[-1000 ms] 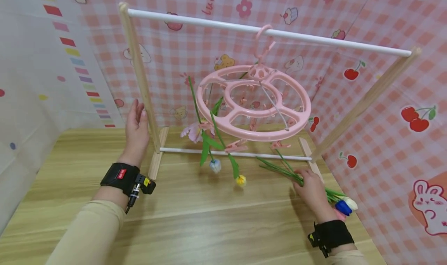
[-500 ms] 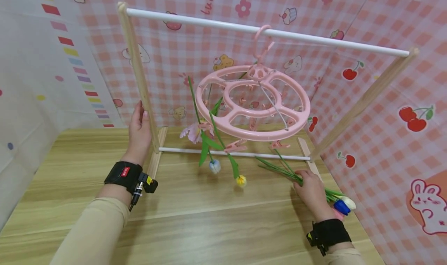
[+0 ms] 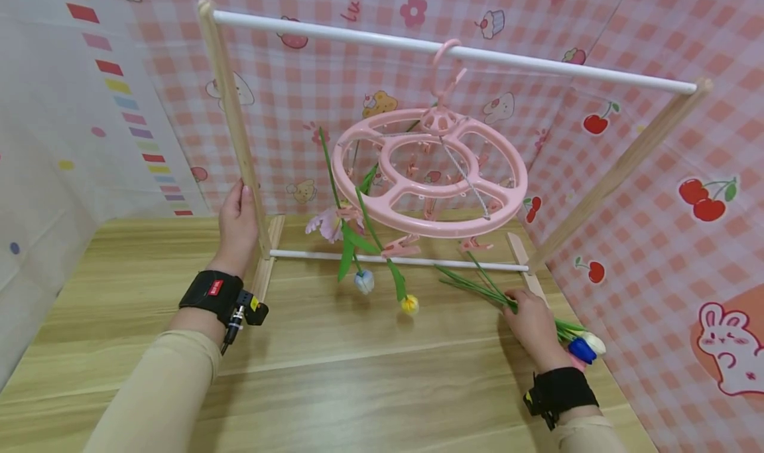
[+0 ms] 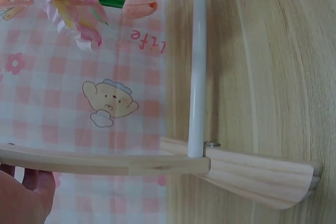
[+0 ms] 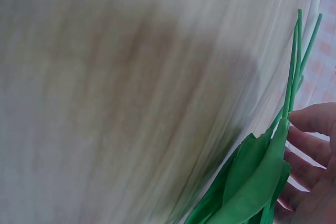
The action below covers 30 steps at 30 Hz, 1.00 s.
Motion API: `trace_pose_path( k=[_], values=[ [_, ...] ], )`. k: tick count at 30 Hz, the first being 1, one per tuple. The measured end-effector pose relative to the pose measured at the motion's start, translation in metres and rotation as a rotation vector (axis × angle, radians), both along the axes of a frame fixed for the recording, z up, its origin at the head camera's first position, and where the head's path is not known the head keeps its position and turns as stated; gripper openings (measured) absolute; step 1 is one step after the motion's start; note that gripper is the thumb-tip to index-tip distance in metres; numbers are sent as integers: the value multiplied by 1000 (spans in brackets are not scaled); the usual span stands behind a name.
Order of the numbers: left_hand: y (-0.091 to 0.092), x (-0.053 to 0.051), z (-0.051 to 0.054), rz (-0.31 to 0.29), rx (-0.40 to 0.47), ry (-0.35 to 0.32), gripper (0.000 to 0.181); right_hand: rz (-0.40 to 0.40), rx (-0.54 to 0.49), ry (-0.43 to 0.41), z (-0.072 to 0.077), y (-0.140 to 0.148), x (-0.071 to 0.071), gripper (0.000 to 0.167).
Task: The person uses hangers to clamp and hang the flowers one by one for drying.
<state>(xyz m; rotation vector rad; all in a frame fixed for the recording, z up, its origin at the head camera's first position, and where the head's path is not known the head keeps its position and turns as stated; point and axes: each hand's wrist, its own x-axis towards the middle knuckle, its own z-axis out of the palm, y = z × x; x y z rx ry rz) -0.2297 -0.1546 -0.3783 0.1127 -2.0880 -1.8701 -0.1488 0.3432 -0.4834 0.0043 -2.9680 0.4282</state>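
Note:
My left hand (image 3: 237, 224) is at the left wooden post (image 3: 239, 128) of a drying rack. In the left wrist view, its fingers (image 4: 31, 179) meet the post and a fingertip seems to show past its far side. On the right, my right hand (image 3: 530, 323) holds a bunch of artificial tulips by the stems (image 5: 291, 72), low over the table. White and blue blooms (image 3: 581, 350) stick out beyond the hand, a pink one partly hidden. A round pink clip hanger (image 3: 430, 227) hangs from the white top rod (image 3: 358, 38).
Clipped upside down on the hanger's left are a pink ruffled flower (image 3: 325, 226), a pale blue tulip (image 3: 364, 282) and a yellow one (image 3: 409, 304). A white lower rod (image 3: 334, 258) joins the rack's feet. Patterned cloth walls stand behind and at the right.
My left hand has moved right onto the left post, its fingers now partly behind it. The right hand stays in place with the tulips. The view shifts slightly.

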Motion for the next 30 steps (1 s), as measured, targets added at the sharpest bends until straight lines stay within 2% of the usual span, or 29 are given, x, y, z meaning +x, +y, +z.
trace_pose_path(
  k=[7,12,18,30],
  values=[
    [-11,-21,-25,27,-46,5,46,-5,1,10,-4,-3,-6,30],
    [-13,-22,-28,22,-47,1,46,2,11,46,-9,-3,-9,26],
    [-14,-22,-28,25,-46,1,46,3,56,22,-11,-1,-12,22],
    [-15,-24,-30,31,-48,-13,46,-29,0,43,-7,-1,-10,12]
  ],
)
